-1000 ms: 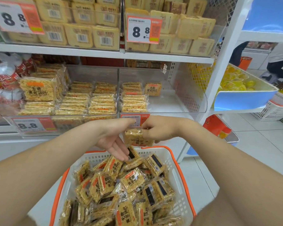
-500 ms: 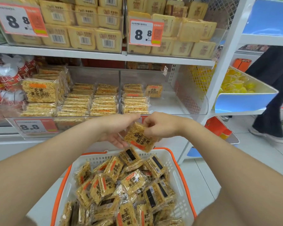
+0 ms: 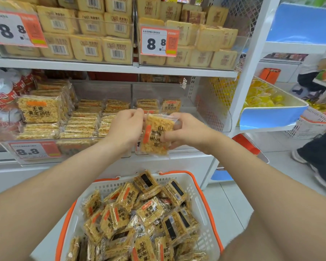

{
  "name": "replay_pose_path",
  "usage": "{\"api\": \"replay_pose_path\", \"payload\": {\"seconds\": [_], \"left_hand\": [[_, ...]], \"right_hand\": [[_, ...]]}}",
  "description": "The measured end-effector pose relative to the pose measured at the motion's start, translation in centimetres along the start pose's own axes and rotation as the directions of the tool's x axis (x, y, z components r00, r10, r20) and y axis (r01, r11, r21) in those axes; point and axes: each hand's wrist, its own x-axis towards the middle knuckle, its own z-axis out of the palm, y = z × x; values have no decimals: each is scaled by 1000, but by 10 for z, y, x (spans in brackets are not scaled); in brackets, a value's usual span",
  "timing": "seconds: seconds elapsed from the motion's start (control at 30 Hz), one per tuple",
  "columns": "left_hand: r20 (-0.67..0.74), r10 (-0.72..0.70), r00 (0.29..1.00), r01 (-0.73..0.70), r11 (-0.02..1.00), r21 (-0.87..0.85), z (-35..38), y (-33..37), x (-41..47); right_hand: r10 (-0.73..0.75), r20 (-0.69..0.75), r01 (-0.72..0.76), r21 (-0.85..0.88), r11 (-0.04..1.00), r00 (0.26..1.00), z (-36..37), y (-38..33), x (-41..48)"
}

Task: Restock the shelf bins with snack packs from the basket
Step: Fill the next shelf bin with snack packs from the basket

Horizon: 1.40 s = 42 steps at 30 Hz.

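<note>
Snack pack [image 3: 155, 135] is hanging in the air between both hands, just in front of the right-hand shelf bin [image 3: 213, 110] and above the far end of the basket [image 3: 202, 196]. It is standing nearly upright — long axis running up and down, printed face toward the camera, orange label strip pointing left. The left hand [image 3: 123, 129] is pinching its upper left edge; the right hand [image 3: 186, 132] is curling round its right side. Loose packs [image 3: 151, 211] are lying heaped in the basket — stacked packs [image 3: 83, 121] are sitting in the left bin.
</note>
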Motion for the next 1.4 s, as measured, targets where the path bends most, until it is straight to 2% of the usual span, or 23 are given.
{"api": "replay_pose_path", "payload": {"seconds": [0.07,0.13,0.2,0.3,0.43,0.57,0.67,0.73,0.8,0.87,0.97,1.03,1.13,1.2,1.27,1.4], "left_hand": [[31,-30,999,31,999,-32,0,5,-2],[120,-81,990,101,979,-178,-1,9,-3],[170,-105,980,158,925,-344,-3,11,-5],[136,-70,988,114,927,-356,-5,6,0],[97,16,995,8,971,-241,-8,8,3],[74,138,988,-134,990,-50,-9,10,8],[98,241,966,-249,966,72,-8,8,15],[84,307,948,-315,942,115,-5,8,19],[48,344,938,-348,929,124,-3,8,24],[26,355,935,-354,919,172,-2,8,28],[35,398,917,-380,840,387,1,6,37],[97,364,926,-356,760,543,2,2,43],[216,321,922,-370,569,734,6,-9,54],[262,309,914,-386,469,794,7,-14,60],[269,315,910,-391,440,808,8,-14,67],[245,354,902,-390,428,816,13,-12,82]], "right_hand": [[30,-93,-11,200,980,995,-1,-2,2],[82,-169,-17,355,935,982,0,-3,5],[128,-185,-36,435,899,974,1,-2,7],[157,-174,-64,446,893,972,1,-3,7],[123,-297,-42,266,963,947,-3,-2,8],[7,-498,31,69,997,867,-5,1,18],[-132,-437,138,-19,990,890,-7,4,24],[-173,-377,153,-82,985,910,-7,7,31],[-139,-395,107,-103,989,908,-8,9,40],[-64,-457,61,-23,998,887,-10,10,49],[26,-575,8,56,998,817,-18,14,64],[74,-632,-37,73,997,772,-26,21,76],[117,-678,-101,64,993,725,-39,33,93],[139,-695,-158,38,987,705,-46,38,104],[156,-696,-249,-34,968,701,-50,44,116],[217,-632,-389,-145,910,744,-54,59,145]]}}
